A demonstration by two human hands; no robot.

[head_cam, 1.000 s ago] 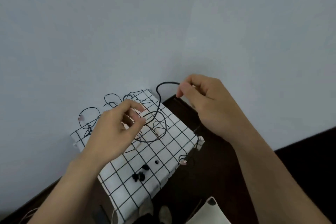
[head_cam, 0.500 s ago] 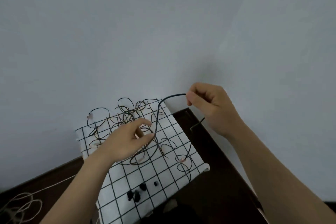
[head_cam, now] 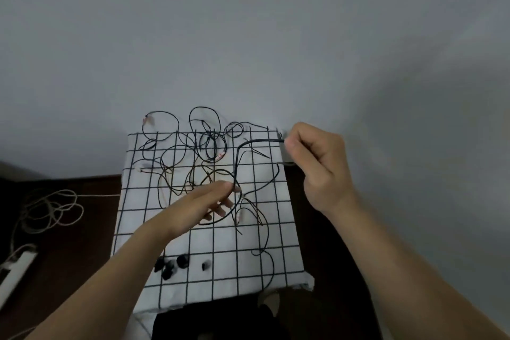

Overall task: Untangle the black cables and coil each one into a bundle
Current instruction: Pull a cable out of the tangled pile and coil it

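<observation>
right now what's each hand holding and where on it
The right hand pinches the black cable at its raised upper stretch; the left hand appears to pinch the same cable lower, where it curves down.

Black cables (head_cam: 205, 143) crowd the top of the checked cloth (head_cam: 226, 280). Small black pieces (head_cam: 171, 266) block lower centre; right of them I can pass.
</observation>
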